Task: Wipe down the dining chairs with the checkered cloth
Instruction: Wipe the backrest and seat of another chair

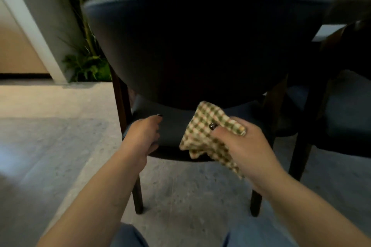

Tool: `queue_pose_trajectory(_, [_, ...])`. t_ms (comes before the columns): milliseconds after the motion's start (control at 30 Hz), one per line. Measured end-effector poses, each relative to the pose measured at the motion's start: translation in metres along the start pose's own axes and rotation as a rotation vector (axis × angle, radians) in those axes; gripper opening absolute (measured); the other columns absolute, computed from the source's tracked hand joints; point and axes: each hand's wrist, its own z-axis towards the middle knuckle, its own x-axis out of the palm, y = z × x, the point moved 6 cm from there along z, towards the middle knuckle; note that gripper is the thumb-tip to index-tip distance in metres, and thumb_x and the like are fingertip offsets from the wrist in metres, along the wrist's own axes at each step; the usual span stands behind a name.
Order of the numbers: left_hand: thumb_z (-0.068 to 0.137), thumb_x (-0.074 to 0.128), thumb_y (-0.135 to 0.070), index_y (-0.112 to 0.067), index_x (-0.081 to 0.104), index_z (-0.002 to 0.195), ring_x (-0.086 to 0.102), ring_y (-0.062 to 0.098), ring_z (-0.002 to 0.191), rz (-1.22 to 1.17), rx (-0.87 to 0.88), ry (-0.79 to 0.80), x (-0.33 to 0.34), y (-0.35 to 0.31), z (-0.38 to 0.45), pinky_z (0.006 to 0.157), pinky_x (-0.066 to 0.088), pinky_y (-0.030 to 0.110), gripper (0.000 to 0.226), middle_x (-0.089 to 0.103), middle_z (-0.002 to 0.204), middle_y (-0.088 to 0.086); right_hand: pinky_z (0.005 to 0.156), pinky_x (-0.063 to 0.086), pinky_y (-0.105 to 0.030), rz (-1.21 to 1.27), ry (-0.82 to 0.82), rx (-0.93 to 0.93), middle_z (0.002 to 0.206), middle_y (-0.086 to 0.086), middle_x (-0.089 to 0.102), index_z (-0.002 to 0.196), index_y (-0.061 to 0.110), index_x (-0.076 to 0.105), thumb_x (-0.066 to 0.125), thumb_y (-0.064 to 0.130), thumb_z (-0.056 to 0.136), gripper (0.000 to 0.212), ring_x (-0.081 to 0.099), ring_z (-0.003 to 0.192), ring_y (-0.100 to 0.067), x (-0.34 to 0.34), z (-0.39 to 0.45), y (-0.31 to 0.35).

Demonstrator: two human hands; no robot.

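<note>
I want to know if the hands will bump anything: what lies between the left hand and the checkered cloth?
In the head view, only bare dark seat edge lies between the left hand and the checkered cloth, which the right hand grips.

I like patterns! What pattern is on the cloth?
The cloth has green-and-cream checks, seen in the head view.
</note>
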Motion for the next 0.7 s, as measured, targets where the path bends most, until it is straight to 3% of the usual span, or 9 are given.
queue_pose_trajectory(100, [0.098,0.053,-0.022,-0.022,0.061,0.105,0.067,0.013,0.096,0.133,0.22,0.027,-0.004,-0.057,-0.031,0.091,0.052,0.038,0.011,0.072,0.1,-0.002,0.062,0.056,-0.023,-0.154,0.016,-0.287,0.082,0.01,0.072,0.086,0.027,0.07,0.066,0.014,0.088,0.013,0.068,0.076,-0.004,-0.012,-0.009,0.061])
queue_pose_trajectory(233, [0.093,0.057,-0.017,-0.023,0.067,0.096,0.068,-0.002,0.073,0.263,0.613,-0.013,-0.007,-0.136,-0.08,0.063,0.048,0.014,0.012,0.074,0.079,-0.01,0.06,0.047,-0.008,-0.244,-0.027,-0.606,0.085,0.017,0.071,0.088,0.031,0.068,0.071,0.008,0.081,0.024,0.066,0.078,0.004,-0.032,-0.021,0.139])
queue_pose_trajectory(467, [0.09,0.061,-0.016,-0.028,0.069,0.086,0.069,-0.001,0.074,0.387,1.084,-0.045,-0.007,-0.235,-0.139,0.074,0.052,0.023,0.015,0.073,0.074,-0.017,0.06,0.048,-0.01,-0.285,-0.255,-0.856,0.081,0.015,0.067,0.089,0.019,0.069,0.069,0.012,0.085,0.008,0.064,0.077,0.003,-0.066,-0.002,0.238])
queue_pose_trajectory(600, [0.091,0.057,-0.019,-0.029,0.067,0.087,0.069,-0.001,0.072,0.57,1.12,0.045,0.015,-0.269,-0.127,0.077,0.057,0.028,0.014,0.073,0.074,-0.017,0.057,0.042,-0.017,-0.457,-0.341,-0.846,0.072,0.015,0.062,0.079,0.023,0.063,0.065,0.021,0.086,0.008,0.059,0.07,-0.003,-0.071,0.038,0.263])
queue_pose_trajectory(700, [0.095,0.055,-0.019,-0.026,0.067,0.092,0.069,0.0,0.074,0.756,0.946,0.198,0.039,-0.272,-0.095,0.084,0.056,0.029,0.014,0.075,0.078,-0.01,0.058,0.032,-0.029,-0.72,-0.248,-0.605,0.07,0.005,0.059,0.073,0.016,0.06,0.062,0.026,0.088,0.018,0.057,0.07,-0.016,-0.07,0.081,0.252])
